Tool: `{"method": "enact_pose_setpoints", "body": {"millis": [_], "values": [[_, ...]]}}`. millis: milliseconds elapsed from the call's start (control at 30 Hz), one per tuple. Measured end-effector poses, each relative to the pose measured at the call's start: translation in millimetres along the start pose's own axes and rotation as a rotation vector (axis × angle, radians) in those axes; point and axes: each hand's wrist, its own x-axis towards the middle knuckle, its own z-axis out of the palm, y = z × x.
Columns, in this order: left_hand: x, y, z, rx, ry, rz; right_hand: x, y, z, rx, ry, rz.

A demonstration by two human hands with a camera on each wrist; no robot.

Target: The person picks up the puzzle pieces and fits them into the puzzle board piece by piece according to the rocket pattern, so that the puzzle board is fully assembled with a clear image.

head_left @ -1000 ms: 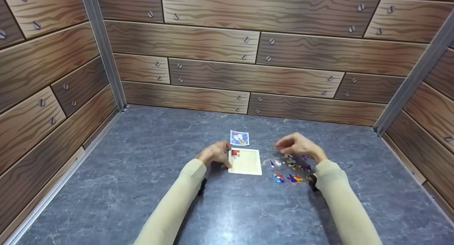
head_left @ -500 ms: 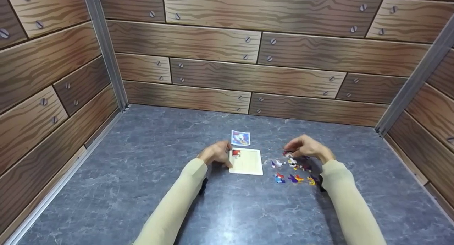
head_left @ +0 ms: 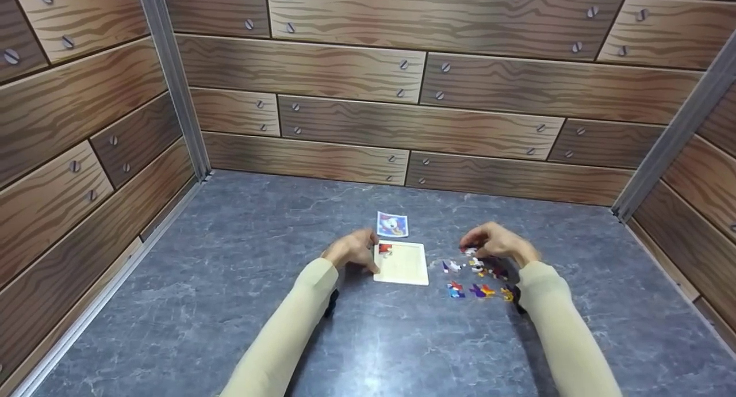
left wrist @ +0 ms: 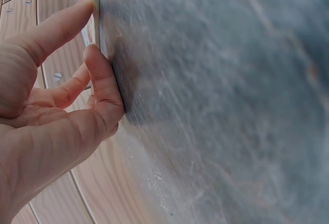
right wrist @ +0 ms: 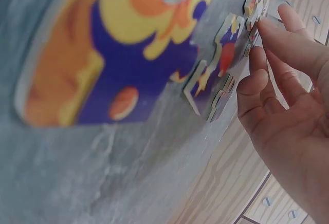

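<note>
Take the pale board as the middle of a clock, with 12 toward the back wall. The left hand [head_left: 353,249] is at 9, thumb and fingers parted along the board's near-left side; the thumb is straight, the next finger bent, and their tips touch the edge without closing round it. The right hand [head_left: 499,241] lies between 2 and 3, thumb and fingers half bent, with the tips at a white-and-red piece [head_left: 469,251]; whether they grip it I cannot tell.

The board [head_left: 405,270] lies flat on the table, with a red piece [head_left: 385,249] in its 10-to-11 o'clock corner. Other puzzle pieces lie loose on its 3 o'clock side: a white piece [head_left: 454,267], then a white-and-yellow piece [head_left: 476,266] farther out. Toward 4 is a red-and-blue piece [head_left: 456,291]; between 3 and 4, farther out, come a purple-and-orange piece [head_left: 482,291] and a yellow piece [head_left: 507,294] close to the right wrist. A small picture card [head_left: 393,225] sits just beyond the board at 12.

Cream sleeves [head_left: 287,319] run back toward 8 and 4. The table [head_left: 230,305] is mottled blue-grey. Around it, the back wall [head_left: 356,121] at 12, the left wall [head_left: 46,224] at 9 and the right wall [head_left: 713,201] at 3 show a plank-and-screw pattern, with grey posts [head_left: 175,86] at 10 and 2.
</note>
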Motion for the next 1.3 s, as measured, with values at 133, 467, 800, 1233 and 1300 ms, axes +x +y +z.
{"method": "enact_pose_setpoints", "body": {"millis": [133,467,800,1233,1300], "values": [[0.2,-1.0,-0.2,0.007,0.001,-0.002,1.3,-1.3,0.8,-0.023,0.018,0.013],[0.4,0.8,1.5,0.026,0.016,-0.007,3.6,-1.2,4.5,-0.043,0.037,0.001],[0.1,2.9,1.2,0.035,0.019,-0.007,2.5,0.5,4.2,-0.011,0.070,0.057],[-2.1,1.6,0.7,0.027,0.018,0.031,2.4,1.3,6.4,0.033,0.113,0.091],[-2.0,1.7,0.7,0.017,0.016,0.028,2.7,1.8,6.9,0.043,0.117,0.077]]}}
